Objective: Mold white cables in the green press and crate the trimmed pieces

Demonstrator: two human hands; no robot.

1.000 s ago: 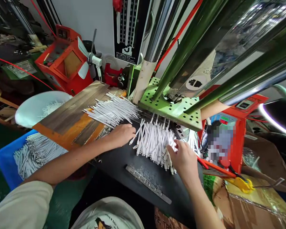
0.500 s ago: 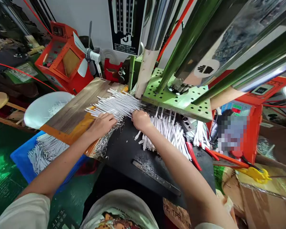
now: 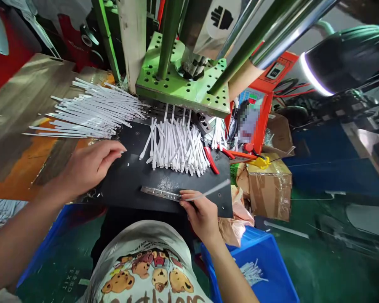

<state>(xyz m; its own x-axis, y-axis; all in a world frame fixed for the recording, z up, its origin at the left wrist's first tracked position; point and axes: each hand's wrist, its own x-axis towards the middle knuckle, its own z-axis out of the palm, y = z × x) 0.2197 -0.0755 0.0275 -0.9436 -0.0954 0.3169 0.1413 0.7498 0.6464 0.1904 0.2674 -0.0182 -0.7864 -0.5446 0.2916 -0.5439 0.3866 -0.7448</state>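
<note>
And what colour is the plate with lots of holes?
The plate is light green, seen best in the head view.

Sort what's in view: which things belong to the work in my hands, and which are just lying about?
Likely part of the work:
white strip in the right hand
metal bar beside that hand
bunched strips on the black worktop
strip pile near the left hand

Probably just lying about:
red-handled tool
yellow object
cardboard box
</note>
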